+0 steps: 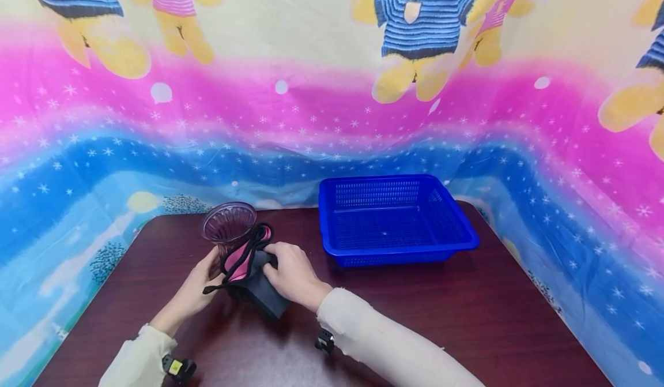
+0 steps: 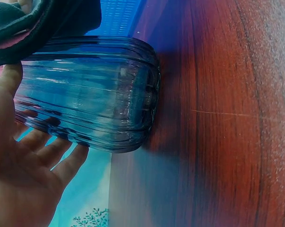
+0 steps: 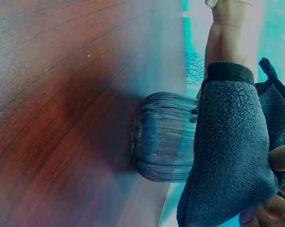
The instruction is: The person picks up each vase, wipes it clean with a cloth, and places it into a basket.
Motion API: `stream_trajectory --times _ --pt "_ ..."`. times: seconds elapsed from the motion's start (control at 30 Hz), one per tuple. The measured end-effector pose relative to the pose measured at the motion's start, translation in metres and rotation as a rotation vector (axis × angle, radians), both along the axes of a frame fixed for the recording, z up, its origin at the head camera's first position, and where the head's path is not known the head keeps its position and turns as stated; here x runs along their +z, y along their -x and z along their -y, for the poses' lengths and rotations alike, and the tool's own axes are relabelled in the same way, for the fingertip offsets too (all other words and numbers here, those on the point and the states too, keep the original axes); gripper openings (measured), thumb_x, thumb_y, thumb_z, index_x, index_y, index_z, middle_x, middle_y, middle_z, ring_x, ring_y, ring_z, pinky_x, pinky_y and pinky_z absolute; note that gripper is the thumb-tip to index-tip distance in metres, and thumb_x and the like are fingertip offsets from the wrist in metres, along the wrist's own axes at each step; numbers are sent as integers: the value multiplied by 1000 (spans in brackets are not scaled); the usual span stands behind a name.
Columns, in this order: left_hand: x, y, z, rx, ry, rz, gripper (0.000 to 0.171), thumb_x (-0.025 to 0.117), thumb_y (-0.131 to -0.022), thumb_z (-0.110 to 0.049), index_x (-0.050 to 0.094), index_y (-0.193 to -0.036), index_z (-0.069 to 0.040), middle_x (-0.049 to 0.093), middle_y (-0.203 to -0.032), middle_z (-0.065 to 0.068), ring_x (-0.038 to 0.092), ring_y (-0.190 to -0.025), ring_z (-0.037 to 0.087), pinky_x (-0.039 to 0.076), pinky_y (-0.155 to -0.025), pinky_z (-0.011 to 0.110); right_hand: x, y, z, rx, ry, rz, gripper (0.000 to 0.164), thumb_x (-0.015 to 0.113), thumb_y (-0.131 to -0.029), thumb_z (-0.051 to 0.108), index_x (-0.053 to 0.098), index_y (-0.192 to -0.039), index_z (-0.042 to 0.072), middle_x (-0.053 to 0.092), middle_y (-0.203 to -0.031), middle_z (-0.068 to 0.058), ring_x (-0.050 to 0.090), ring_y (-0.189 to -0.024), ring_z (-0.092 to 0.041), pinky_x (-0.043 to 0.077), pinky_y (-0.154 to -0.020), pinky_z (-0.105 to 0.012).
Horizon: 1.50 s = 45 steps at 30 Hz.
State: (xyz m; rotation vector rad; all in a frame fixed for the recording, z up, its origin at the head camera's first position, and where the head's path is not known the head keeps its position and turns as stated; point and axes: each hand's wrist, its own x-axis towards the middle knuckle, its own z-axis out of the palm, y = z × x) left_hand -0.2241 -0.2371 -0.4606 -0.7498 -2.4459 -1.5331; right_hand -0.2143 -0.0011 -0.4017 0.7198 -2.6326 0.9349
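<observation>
Left grip [image 1: 199, 281], forearm angled forward, curls thumb and fingers round ribbed glass vase [image 2: 95, 97]. Right grip [image 1: 294, 273], forearm slanting across from the near right, pinches dark fleecy cloth [image 3: 234, 142] beside vase; blue basket [image 1: 384, 193] beyond, rightward

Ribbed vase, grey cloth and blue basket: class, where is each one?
Ribbed vase [image 2: 97, 97]: left wrist view, side wall.
Grey cloth [image 3: 232, 137]: right wrist view, fleecy face.
Blue basket [image 1: 399, 250]: head view, front rim.
</observation>
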Motion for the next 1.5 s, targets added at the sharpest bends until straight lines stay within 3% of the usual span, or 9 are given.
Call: stream_trajectory --times 0.37,0.5,0.6,0.67,0.83,0.9,1.07,1.17,1.5 --pt "1 -3 -1 51 62 4 58 58 -102 -7 32 -150 11 51 -143 37 43 -122 -20 36 -98 -2 -19 2 -3 -9 -13 65 22 67 -83 7 76 -101 15 74 -88 2 58 -72 -7 47 -63 -18" --pt "4 -4 -1 107 137 36 62 58 -103 -14 29 -154 6 50 -147 33 55 -133 13 43 -101 8 -28 5 -6 -16 -24 120 19 69 -83 7 77 -99 13 75 -88 0 57 -71 -7 46 -61 -18" --pt "5 -5 -2 131 168 69 65 59 -103 -18 27 -156 2 46 -151 31 50 -138 42 48 -108 31 -33 6 -7 -16 -50 155 22 70 -84 8 77 -105 11 77 -95 -2 60 -74 -8 50 -65 -20" --pt "6 -5 -2 136 171 84 66 59 -103 -19 27 -157 1 44 -153 31 46 -140 47 47 -109 35 -37 6 -8 -16 -71 174 26 70 -84 8 77 -109 10 78 -99 -3 63 -77 -8 52 -68 -21" --pt "6 -6 -2 137 153 95 66 59 -103 -19 27 -157 1 44 -153 31 44 -141 47 37 -100 6 -46 8 -10 -3 -94 207 25 69 -83 7 77 -106 10 75 -91 -2 58 -72 -9 49 -62 -21" --pt "6 -7 -2 138 150 100 67 58 -103 -19 25 -157 1 43 -154 31 43 -141 48 34 -99 2 -49 9 -10 2 -96 222 22 69 -83 7 77 -103 11 73 -85 -1 55 -68 -10 46 -59 -22" --pt "7 -7 -3 144 171 121 71 58 -104 -22 20 -159 1 37 -156 33 39 -144 49 46 -111 34 -57 10 -11 -6 -114 254 24 69 -83 7 77 -105 11 74 -87 -2 55 -68 -10 46 -59 -23" --pt "8 -8 -3 142 167 135 71 57 -104 -22 19 -159 2 35 -156 35 37 -144 52 40 -111 57 -60 10 -12 -7 -116 263 24 70 -83 7 77 -105 11 73 -87 -1 54 -68 -10 46 -59 -22" --pt "11 -13 -13 211 130 153 87 65 -99 -26 5 -159 -9 31 -157 36 37 -144 53 38 -112 64 -59 10 -13 -2 -99 253 23 69 -82 6 77 -102 11 71 -83 0 53 -66 -9 45 -58 -21"
